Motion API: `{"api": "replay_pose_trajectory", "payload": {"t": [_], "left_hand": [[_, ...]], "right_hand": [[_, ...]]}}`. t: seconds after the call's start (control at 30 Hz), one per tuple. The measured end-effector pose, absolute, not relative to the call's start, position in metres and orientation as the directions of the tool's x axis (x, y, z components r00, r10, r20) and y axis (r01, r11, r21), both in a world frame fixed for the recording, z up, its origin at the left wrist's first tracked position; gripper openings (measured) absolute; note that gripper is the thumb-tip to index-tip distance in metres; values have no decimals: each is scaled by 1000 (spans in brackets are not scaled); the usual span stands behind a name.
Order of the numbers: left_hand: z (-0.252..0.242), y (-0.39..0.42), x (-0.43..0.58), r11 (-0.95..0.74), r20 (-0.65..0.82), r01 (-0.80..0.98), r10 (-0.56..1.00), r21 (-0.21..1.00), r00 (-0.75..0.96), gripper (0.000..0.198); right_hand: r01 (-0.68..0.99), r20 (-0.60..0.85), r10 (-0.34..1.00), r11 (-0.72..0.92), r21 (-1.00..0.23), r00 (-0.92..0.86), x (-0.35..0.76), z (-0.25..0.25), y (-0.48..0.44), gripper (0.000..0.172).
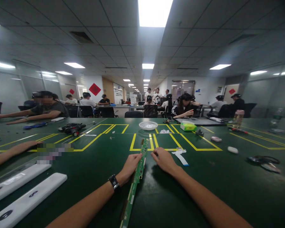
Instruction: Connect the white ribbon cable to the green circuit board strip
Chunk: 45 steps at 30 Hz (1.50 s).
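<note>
My left hand (131,165), with a dark watch (113,181) on its wrist, grips a long narrow green circuit board (139,171) by its edge. The board slants from the bottom of the view up toward the middle of the table, its far end raised past my fingers. Just right of the board is my right hand (165,159), its fingers curled and drawn together, with a small gap between it and the board. Whether anything sits in its fingertips cannot be made out. A white ribbon cable (181,159) with a blue end lies beyond my right hand.
Yellow tape marks the green table (204,190). Ahead stand a white dish (148,126) and a green tissue pack (188,126). Long white cases (35,196) lie at left, near another person's arm (14,153). A power tool (73,129) and a cable (263,160) lie farther out.
</note>
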<state>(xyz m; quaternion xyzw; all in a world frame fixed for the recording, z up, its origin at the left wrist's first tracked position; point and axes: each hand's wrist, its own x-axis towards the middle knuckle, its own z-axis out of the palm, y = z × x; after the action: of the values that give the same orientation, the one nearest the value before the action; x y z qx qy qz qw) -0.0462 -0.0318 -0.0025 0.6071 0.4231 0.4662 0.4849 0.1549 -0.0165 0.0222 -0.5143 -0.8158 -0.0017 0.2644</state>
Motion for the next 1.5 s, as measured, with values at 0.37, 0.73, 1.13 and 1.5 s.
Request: {"api": "replay_pose_trajectory", "payload": {"t": [0.37, 0.73, 1.13, 1.5], "left_hand": [[5, -38, -45, -102, 97, 17, 976, 995, 193, 60], [7, -36, -43, -46, 59, -74, 982, 996, 181, 50], [4, -34, -43, -78, 90, -70, 978, 995, 188, 54], [12, -39, -42, -123, 130, -63, 982, 990, 134, 52]], "right_hand": [[997, 182, 980, -73, -40, 79, 218, 7, 9, 52], [947, 217, 929, 318, -49, -301, 159, 12, -18, 24], [978, 262, 951, 191, -89, -162, 168, 6, -10, 40], [780, 221, 949, 311, -543, -225, 167, 11, -5, 14]]}}
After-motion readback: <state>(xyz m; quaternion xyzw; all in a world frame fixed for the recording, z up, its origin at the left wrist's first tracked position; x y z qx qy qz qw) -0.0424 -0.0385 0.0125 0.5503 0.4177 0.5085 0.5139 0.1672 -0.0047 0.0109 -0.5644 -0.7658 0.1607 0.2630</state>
